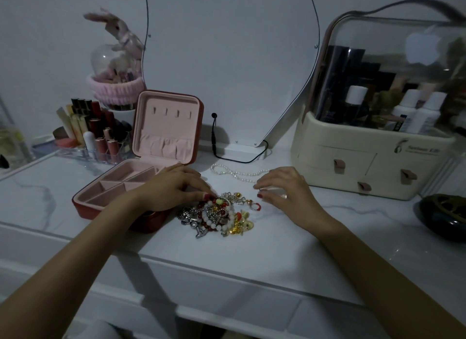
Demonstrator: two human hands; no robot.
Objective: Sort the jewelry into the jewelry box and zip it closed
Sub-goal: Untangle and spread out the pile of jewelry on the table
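Note:
The jewelry box (pixel 87 204), red outside and pink inside, lies open at the left of the white marble tabletop; its lid (pixel 167 127) stands upright and the divided compartments hold nothing. A tangled jewelry pile (pixel 219 216) of bead bracelets, silver chains and gold pieces lies just right of the box. My left hand (pixel 171 187) reaches over the box's near right corner, with thumb and forefinger pinching a red bead bracelet (pixel 210 203) at the pile's top edge. A pearl necklace (pixel 234 173) lies behind the pile. My right hand (pixel 285 187) curls over a small clear object (pixel 273 190) beside the necklace's end.
A cream cosmetics case (pixel 373 159) with drawers and a clear lid stands at the back right. A lipstick organiser (pixel 93 137) sits behind the box. A mirror (pixel 227 61) leans on the wall with a black cable (pixel 237 160) below it. A dark dish (pixel 443 216) sits far right.

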